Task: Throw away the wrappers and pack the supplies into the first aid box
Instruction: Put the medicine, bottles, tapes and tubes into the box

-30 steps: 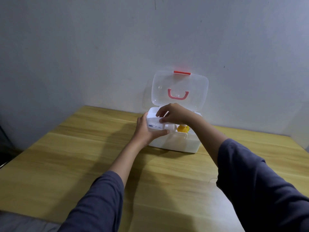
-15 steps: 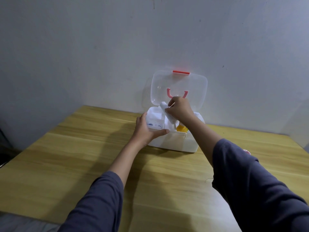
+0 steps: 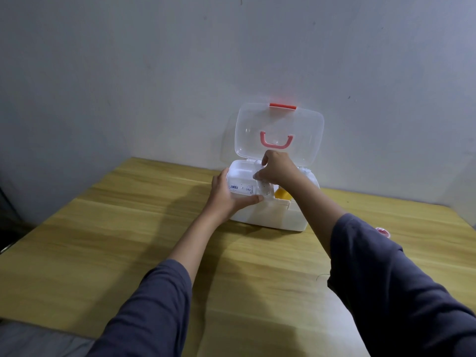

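A person's two arms in dark blue sleeves reach forward over a wooden table [image 3: 128, 228] to a white first aid box [image 3: 273, 215] standing near a pale wall. The left hand [image 3: 226, 197] grips the box's left front corner, with the thumb lying along the front edge and the fingers wrapped around the side. Just right of it, the right hand [image 3: 278, 167] hovers over the open box, its fingers curled around a small white item [image 3: 265, 188] that points down into the box; what the item is cannot be told. A yellow object [image 3: 282, 194] sits inside the box, directly below the right wrist. Beyond both hands, the clear lid [image 3: 304, 135] stands upright, showing a pink handle [image 3: 276, 141] above the right hand and a red latch [image 3: 282, 106] at its top edge. To the right of the right forearm, a small red round thing [image 3: 383, 231] lies on the table, partly hidden by the sleeve.
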Motion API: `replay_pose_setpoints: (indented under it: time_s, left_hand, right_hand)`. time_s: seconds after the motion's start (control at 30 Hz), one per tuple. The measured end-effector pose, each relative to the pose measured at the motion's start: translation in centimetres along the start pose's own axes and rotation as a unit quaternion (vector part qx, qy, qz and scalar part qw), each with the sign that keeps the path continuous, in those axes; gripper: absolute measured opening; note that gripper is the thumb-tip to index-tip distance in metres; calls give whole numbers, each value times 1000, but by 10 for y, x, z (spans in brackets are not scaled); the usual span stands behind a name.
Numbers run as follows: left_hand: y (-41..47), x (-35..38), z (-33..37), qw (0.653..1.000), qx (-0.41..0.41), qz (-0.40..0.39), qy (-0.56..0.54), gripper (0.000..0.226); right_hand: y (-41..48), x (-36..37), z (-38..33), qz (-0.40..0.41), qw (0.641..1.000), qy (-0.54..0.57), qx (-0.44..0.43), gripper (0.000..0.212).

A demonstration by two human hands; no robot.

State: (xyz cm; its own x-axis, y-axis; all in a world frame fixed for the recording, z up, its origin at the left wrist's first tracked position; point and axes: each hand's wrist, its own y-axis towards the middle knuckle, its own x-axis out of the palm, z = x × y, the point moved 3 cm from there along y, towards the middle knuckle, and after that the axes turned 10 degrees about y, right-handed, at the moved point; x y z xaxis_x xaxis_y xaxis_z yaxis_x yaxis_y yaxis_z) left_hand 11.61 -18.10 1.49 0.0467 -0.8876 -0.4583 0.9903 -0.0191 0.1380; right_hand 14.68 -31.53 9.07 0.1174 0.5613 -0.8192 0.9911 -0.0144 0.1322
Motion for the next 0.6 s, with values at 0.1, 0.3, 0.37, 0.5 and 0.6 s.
replay_pose_setpoints:
  time_s: [0.1,0.3,0.37,0.5,0.6]
  left_hand:
    - [2,1,-2,1000,6,0,-6,118]
    - [5,2,-7,1000,11,1,-11,109]
    - [5,2,-8,1000,14,3,-12,107]
    - [5,2,-7,1000,22,8,-8,103]
    - [5,2,-6,999,31,5,-6,102]
  right_hand:
    - [-1,1,0,8,1000,1,2,40]
    - [3,-1,7,-17,999,16,44,37]
    - [4,0,10,-13,998,17,54,35]
    - [4,1,9,16,999,28,40,20]
    - [-3,-12,11,65,997,48,8,23]
